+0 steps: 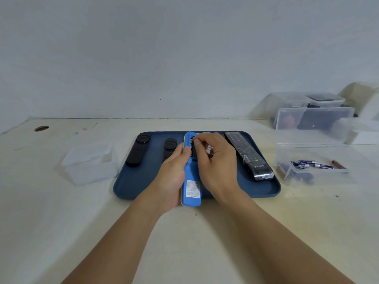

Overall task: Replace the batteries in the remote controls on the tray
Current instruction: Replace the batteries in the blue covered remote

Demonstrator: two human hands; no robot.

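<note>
My left hand grips a blue remote from the left, back side up, above the dark blue tray. Its battery compartment near the far end is open. My right hand has thumb and forefinger curled at that compartment, pinching at a battery there; another battery with a white and purple wrapper is tucked in its palm. Two short black remotes lie on the tray's left. A long black remote in plastic wrap lies on its right.
A clear box right of the tray holds several purple and brown batteries. An empty translucent tub sits left of the tray. More clear lidded containers stand at the back right. A round cable hole is at the far left of the desk.
</note>
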